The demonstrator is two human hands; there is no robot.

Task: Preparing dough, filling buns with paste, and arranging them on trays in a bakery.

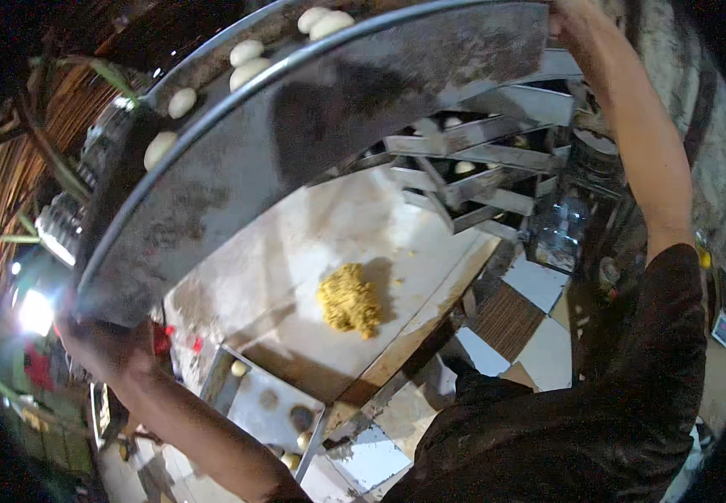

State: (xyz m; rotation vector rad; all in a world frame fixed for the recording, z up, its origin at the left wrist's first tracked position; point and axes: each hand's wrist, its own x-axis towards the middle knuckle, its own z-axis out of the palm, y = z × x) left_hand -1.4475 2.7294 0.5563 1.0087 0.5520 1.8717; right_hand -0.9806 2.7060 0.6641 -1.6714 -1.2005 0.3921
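Note:
A large grey metal tray (pixel 220 184) is held up in front of me, tilted, with several pale dough balls (pixel 161 152) resting inside along its far side. My left hand (pixel 103 339) is closed on the tray's near left end, its fingers mostly in shadow. At the top right, my right hand (pixel 566 18) grips the other end, partly cut off by the picture's edge. Beneath the tray, a heap of yellow crumbly dough or filling (pixel 350 302) sits on a pale worktable (pixel 262 226), apart from both hands.
Several metal trays (pixel 497 153) are stacked crosswise at the table's far right, with pale balls inside. A large clear bottle (pixel 560 226) stands beside them. Another metal tray (pixel 262 398) with a few balls lies below my left forearm. A bright lamp (pixel 36 312) shines at the left.

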